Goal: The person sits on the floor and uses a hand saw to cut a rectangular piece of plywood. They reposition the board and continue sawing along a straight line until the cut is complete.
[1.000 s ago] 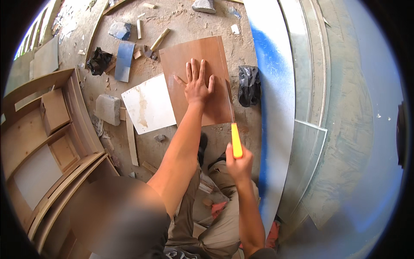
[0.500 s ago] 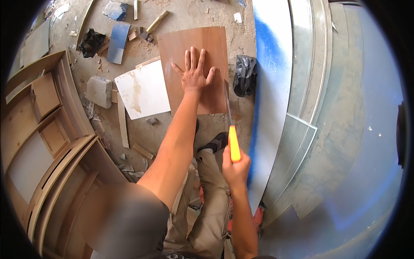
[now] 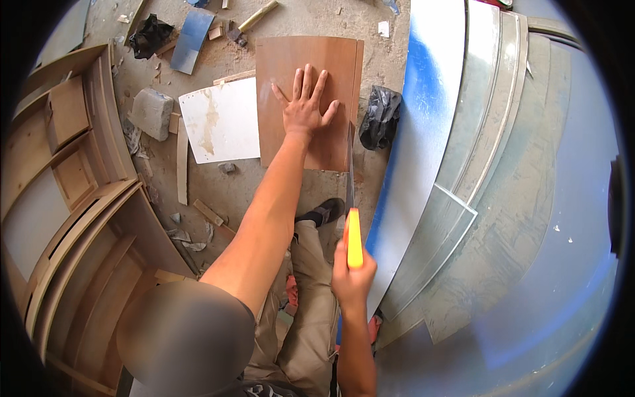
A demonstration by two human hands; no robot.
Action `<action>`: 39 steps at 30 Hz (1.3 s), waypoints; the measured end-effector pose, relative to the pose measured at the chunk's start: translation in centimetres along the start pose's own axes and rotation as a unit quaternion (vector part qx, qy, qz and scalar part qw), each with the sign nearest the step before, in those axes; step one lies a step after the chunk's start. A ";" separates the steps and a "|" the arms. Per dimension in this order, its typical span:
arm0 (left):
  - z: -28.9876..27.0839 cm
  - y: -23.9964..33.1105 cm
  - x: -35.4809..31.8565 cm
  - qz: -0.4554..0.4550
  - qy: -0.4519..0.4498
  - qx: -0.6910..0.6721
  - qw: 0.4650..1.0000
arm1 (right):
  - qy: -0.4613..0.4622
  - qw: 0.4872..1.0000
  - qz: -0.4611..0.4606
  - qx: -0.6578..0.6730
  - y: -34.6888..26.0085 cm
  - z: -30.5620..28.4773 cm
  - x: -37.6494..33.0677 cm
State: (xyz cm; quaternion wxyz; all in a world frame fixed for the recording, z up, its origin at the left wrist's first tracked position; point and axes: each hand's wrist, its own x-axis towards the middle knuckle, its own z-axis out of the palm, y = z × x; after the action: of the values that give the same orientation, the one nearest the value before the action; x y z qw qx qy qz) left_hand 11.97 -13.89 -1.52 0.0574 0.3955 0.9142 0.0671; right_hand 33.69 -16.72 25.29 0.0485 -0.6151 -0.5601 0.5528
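Head view: I have the left hand (image 3: 304,114) splayed flat on a brown rectangular wooden board (image 3: 331,145) on the dusty floor (image 3: 311,20), right hand (image 3: 352,276) gripping a yellow-handled metal saw (image 3: 354,235); apparently sawing, next needing steady bracing.

Head cam, wide fisheye, L of pair, looks down from abv at L hand (image 3: 304,119) & R hand (image 3: 353,283), fairly near

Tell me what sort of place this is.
Probably a makeshift woodworking or renovation area: the right hand grips a yellow-handled saw at a brown board, wooden cabinet-like frames lie at the left, and wood scraps litter the dusty floor.
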 end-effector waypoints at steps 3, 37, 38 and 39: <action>0.5 -0.2 0.2 0.000 0.015 0.013 1.000 | 0.011 1.000 -0.016 -0.008 -0.6 -0.5 -0.2; 1.5 -0.7 0.5 0.030 0.078 0.005 0.997 | 0.008 1.000 -0.030 0.000 4.1 -0.5 -3.4; 1.4 -0.6 0.4 0.028 0.073 -0.001 0.997 | 0.023 0.999 -0.032 0.006 3.8 -0.9 -4.7; 1.3 -0.4 0.3 0.025 0.066 -0.001 0.998 | 0.033 0.999 -0.038 0.014 3.8 -1.3 -5.7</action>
State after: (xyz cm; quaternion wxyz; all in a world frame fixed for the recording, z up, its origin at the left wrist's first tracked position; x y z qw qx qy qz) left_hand 11.69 -13.80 -2.84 -0.0041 0.4126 0.9060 0.0948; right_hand 38.37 -21.61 26.78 0.0965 -0.6111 -0.5731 0.5375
